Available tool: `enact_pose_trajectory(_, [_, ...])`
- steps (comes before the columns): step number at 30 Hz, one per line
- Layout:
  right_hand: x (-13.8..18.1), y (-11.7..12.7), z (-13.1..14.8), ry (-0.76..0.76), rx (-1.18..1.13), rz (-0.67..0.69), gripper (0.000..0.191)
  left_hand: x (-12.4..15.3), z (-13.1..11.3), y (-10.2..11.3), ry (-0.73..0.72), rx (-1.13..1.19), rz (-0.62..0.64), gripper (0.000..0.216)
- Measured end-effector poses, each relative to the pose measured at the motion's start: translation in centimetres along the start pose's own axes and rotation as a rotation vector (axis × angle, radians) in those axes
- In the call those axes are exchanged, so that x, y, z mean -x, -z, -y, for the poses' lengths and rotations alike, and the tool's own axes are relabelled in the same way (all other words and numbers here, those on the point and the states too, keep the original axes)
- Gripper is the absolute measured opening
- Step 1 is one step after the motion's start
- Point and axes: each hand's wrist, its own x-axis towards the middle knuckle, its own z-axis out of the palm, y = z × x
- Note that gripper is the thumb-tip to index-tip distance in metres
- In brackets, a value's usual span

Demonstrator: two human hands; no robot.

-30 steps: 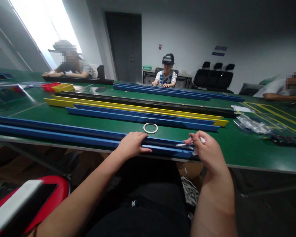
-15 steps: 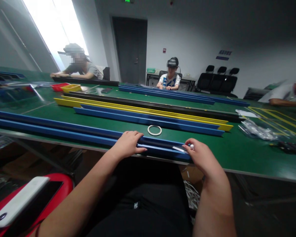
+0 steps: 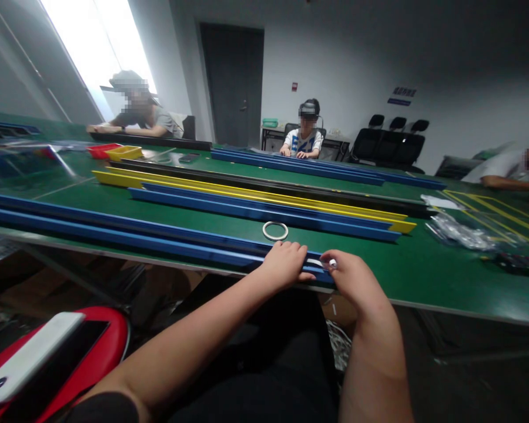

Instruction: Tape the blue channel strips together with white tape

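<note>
A long blue channel rail (image 3: pixel 194 245) lies along the near edge of the table. My left hand (image 3: pixel 285 264) is closed over it near its right end, fingers on the far side and thumb on the near side. Beside it, at the rail's end, my right hand (image 3: pixel 355 275) pinches a thin white strip (image 3: pixel 314 262). A small white curl shows at those fingertips; its exact form is too small to tell. The strip bows slightly between the two hands, above the rail. Just beyond my left hand a white ring-shaped roll (image 3: pixel 275 231) lies flat on the table.
The green table (image 3: pixel 427 276) carries a shorter blue rail (image 3: pixel 255 212), a yellow rail (image 3: pixel 110 178) and a black rail (image 3: pixel 379 202) farther back. Clear plastic bags (image 3: pixel 461 232) lie at right. A red stool (image 3: pixel 114 352) holds a white device (image 3: pixel 35 355). Several people sit around the table.
My left hand has slid right along the rail, close to my right hand. My right hand has shifted slightly left, and the white strip between them now bows.
</note>
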Motion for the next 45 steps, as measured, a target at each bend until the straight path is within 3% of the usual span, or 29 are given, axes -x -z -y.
enact_pose_trajectory(4, [-0.2,0.3,0.1,-0.020,0.022,-0.026,0.024,-0.3,0.5,-0.5,0.002,0.003,0.011,0.067])
enact_pose_trajectory(10, [0.2,0.8,0.7,-0.085,0.060,0.039,0.026,0.8,1.5,0.0,0.010,0.017,-0.009,0.069])
enact_pose_trajectory(15, [0.3,1.2,0.7,0.005,0.081,-0.098,0.025,3.3,4.9,1.3,0.049,0.004,0.025,0.067])
enact_pose_trajectory(19, [0.3,1.0,1.2,0.066,-0.117,-0.172,0.017,5.5,8.3,2.5,0.085,-0.018,0.060,0.069])
enact_pose_trajectory(23, [0.5,0.6,2.0,0.021,-0.353,-0.170,0.019,6.8,10.1,3.2,0.102,-0.031,0.058,0.070])
enact_pose_trajectory(28, [0.6,0.8,2.3,-0.034,-0.435,-0.197,0.028,7.0,10.0,3.4,0.098,-0.026,0.064,0.067])
enact_pose_trajectory(34, [1.3,2.5,2.4,-0.016,-0.231,-0.291,0.027,6.6,9.5,3.0,0.105,-0.033,0.064,0.069])
enact_pose_trajectory(39, [2.1,3.3,1.0,-0.006,-0.027,-0.119,0.035,6.7,9.2,2.7,0.127,-0.056,0.029,0.069])
enact_pose_trajectory(45, [2.1,2.7,0.0,-0.017,0.022,-0.056,0.032,7.0,8.9,2.7,0.140,-0.074,0.009,0.069])
